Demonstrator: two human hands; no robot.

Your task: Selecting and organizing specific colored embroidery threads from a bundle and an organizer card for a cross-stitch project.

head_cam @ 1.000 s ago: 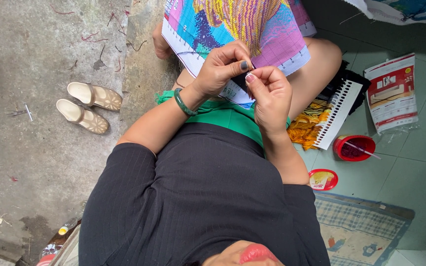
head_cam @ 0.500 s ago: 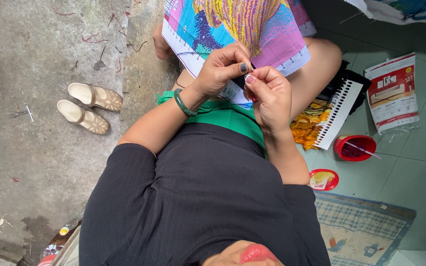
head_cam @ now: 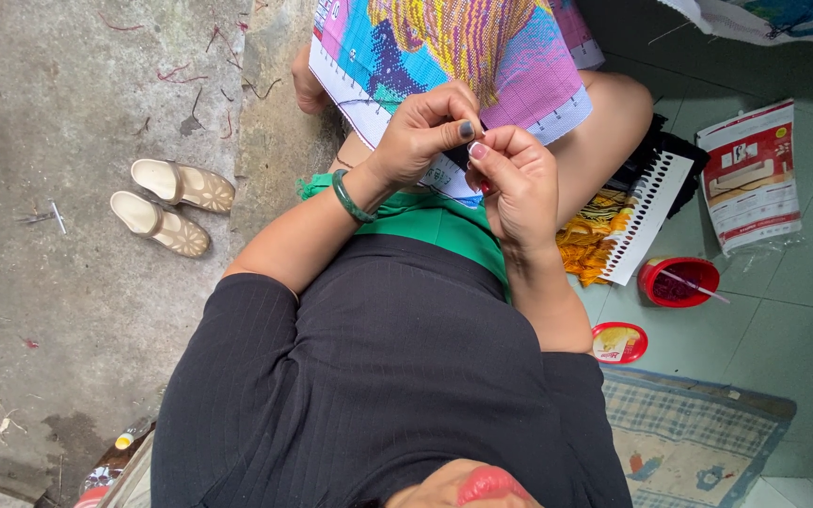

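Pinching unseen thread, left hand (head_cam: 421, 132), right hand (head_cam: 515, 179), fingertips closed over cross-stitch canvas (head_cam: 454, 52)

Black ribbed short-sleeved top (head_cam: 378, 376); green garment (head_cam: 435, 221) below it. Green bangle (head_cam: 348, 198) just behind left hand (head_cam: 422, 132). Dark nail polish, left thumb; pale polish, right hand (head_cam: 517, 183).

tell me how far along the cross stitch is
Done: much of the cloth in view is stitched in yellow, pink, blue and purple. In hand: the left hand and right hand pinch together at its lower edge; any needle is too small to see. Left: the white gridded margin stays bare.
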